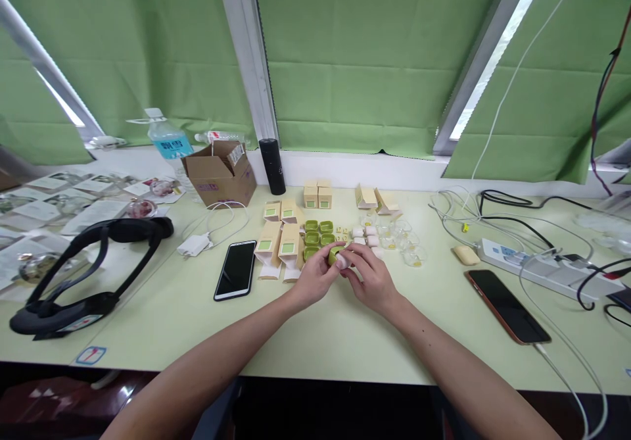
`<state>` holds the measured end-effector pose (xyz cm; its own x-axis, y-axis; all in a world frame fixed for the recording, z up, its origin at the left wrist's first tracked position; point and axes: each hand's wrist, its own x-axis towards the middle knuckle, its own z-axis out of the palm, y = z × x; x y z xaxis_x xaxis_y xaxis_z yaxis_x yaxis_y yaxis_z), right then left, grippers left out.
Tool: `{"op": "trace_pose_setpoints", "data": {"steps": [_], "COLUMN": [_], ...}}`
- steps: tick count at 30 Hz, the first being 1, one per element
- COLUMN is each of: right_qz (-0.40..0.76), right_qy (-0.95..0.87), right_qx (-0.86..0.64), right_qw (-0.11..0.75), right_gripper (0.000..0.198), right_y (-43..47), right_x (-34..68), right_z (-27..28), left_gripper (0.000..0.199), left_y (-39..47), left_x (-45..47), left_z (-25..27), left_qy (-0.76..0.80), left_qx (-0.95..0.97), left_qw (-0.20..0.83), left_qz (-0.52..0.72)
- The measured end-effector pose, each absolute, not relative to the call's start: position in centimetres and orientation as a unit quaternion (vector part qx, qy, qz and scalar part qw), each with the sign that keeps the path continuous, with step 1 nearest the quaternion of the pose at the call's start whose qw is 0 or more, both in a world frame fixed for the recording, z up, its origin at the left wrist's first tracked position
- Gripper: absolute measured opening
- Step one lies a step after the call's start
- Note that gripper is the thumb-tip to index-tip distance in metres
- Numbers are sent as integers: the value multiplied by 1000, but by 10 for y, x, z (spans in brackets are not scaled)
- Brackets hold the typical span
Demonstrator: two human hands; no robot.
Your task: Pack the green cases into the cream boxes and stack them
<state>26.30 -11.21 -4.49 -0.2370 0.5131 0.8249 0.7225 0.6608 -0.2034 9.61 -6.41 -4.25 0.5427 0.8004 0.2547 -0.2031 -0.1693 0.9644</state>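
Over the middle of the table my two hands meet. My left hand is closed around a small green pot. The fingertips of my right hand pinch a small whitish piece against the pot; its exact kind is partly hidden by the fingers. Just behind my left hand stand several matching green square pots. Tiny yellow pieces lie beside them. Past my right hand are pale pink-white short cylinders and several clear plastic pieces with yellow spots.
Small kraft boxes stand left of the pots, more behind. A phone and a black headset frame lie left. At right are another phone, a power strip and loose cables. A carton stands behind.
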Motion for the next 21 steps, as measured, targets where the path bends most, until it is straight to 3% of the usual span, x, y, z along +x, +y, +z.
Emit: {"op": "trace_pose_setpoints", "data": {"steps": [14, 21], "right_qz": [-190, -217], "right_qy": [-782, -769], "right_qx": [-396, -386], "right_qw": [443, 461], "right_gripper": [45, 51], "right_y": [-110, -112], "right_x": [258, 257], "right_z": [-46, -44], "left_gripper": [46, 53], "left_y": [-65, -68], "left_x": [98, 94], "left_z": [-58, -49], "left_qy": [280, 225], "left_qx": [666, 664], "left_qw": [504, 558], "left_qz": [474, 445]}}
